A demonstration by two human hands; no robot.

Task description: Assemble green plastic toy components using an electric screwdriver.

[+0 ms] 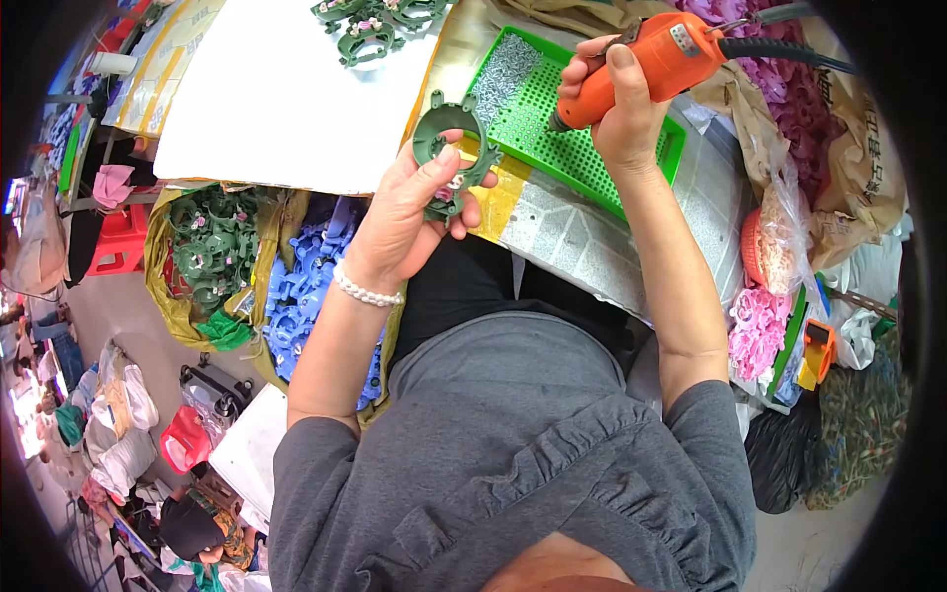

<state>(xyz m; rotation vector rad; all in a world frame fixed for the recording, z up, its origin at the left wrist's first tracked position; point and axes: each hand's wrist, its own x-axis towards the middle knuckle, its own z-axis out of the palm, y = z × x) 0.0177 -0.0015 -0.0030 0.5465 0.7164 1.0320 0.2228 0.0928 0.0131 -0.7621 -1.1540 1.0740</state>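
Pinched in my left hand (pixel 414 189) is a green plastic ring-shaped part (pixel 481 140) with small pink and white flower decorations. My thumb lies across its inner edge. My right hand (pixel 631 118) grips an orange electric screwdriver (pixel 659 61), its dark tip pointing down and left. That tip hangs over a green perforated tray (pixel 646 202); whether it touches anything there I cannot tell. Small silver screws (pixel 507 71) are heaped at the tray's left end. A black cable (pixel 789 51) leads from the screwdriver to the upper right.
Several finished-looking green parts (pixel 367 28) sit on a white board (pixel 286 99). Below it stand a sack of green parts (pixel 212 247) and a pile of blue parts (pixel 308 281). Pink parts (pixel 758 331) lie at the right, beside a red basket (pixel 755 252). Another person (pixel 197 523) is at lower left.
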